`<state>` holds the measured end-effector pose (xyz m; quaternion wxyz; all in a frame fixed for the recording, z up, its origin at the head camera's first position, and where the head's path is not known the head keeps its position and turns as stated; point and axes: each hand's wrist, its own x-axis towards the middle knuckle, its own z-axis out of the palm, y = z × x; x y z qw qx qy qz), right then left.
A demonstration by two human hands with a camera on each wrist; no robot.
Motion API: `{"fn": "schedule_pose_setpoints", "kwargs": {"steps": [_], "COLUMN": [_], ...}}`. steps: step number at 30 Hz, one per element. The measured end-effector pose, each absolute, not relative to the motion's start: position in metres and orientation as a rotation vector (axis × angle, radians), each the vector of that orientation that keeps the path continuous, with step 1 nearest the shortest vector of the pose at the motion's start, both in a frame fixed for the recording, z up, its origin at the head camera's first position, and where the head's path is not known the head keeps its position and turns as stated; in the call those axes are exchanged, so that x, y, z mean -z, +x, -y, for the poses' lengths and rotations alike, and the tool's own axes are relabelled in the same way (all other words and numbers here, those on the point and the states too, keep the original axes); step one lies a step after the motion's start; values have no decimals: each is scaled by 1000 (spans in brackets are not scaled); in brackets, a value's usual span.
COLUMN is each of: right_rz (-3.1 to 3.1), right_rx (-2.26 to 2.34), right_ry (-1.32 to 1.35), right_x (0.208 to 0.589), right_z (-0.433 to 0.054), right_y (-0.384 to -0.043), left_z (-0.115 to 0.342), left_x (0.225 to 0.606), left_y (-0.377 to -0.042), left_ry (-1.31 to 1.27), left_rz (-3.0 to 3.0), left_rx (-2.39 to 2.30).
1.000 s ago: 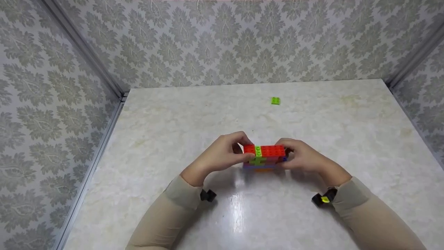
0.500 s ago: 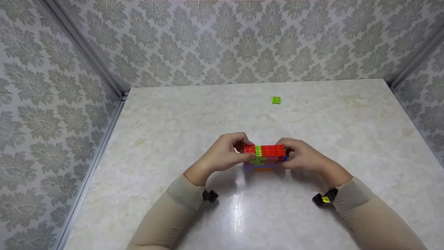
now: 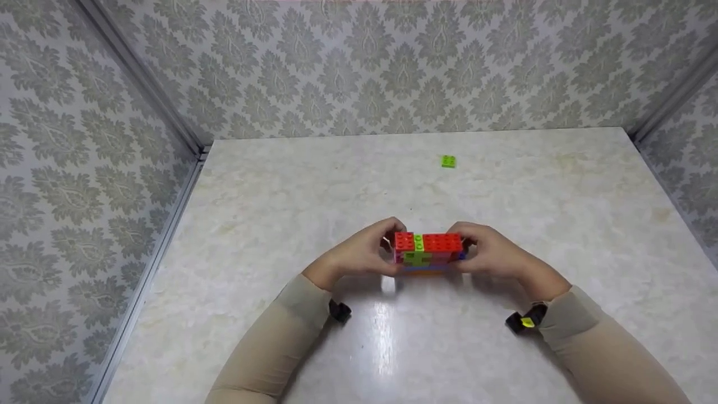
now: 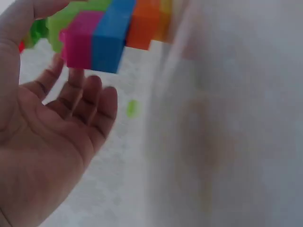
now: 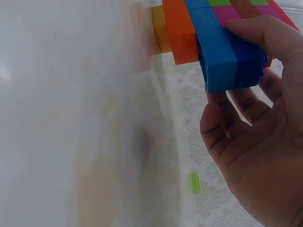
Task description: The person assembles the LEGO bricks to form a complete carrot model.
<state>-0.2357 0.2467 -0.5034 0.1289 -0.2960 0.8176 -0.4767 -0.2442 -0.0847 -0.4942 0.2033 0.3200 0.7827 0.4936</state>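
A stack of toy building bricks [image 3: 442, 242] stands upright between my two hands, red on top with one lime stripe. My left hand [image 3: 364, 251] holds its left end, thumb in front and fingers behind. In the left wrist view, the fingertips touch a magenta brick [image 4: 81, 42] beside a blue brick [image 4: 111, 38]. My right hand [image 3: 495, 252] grips the other end. There the thumb presses by a dark blue brick [image 5: 247, 64], with fingers on the far side. Orange [image 5: 180, 35] and yellow bricks [image 5: 161, 30] form the bottom layers.
A small lime-green brick [image 3: 448, 161] lies alone toward the back of the pale marbled table [image 3: 291, 185]. Patterned wall panels [image 3: 364, 67] enclose the back and sides.
My left thumb has slid down the front of the stack from near its top, uncovering the red and lime bricks there. The right hand keeps its place.
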Motion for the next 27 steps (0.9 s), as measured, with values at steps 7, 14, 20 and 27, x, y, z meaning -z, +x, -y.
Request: {"fn": "schedule_pose_setpoints", "kwargs": {"steps": [7, 14, 20, 27], "right_rz": [-2373, -2367, -2538, -2610], "right_rx": [1302, 1234, 1321, 1441], "right_ry": [-866, -880, -535, -181], "right_x": [497, 478, 464, 467], "right_z": [-256, -296, -306, -286], "right_y": [-239, -255, -294, -351], "left_z": [86, 86, 87, 88], "left_x": [508, 513, 510, 508], "left_y": [-249, -242, -246, -248], "left_ry": [867, 812, 802, 793], "left_rz": [-2121, -2091, -2111, -2099], "left_rx": [-1387, -1434, -1436, -1448]}}
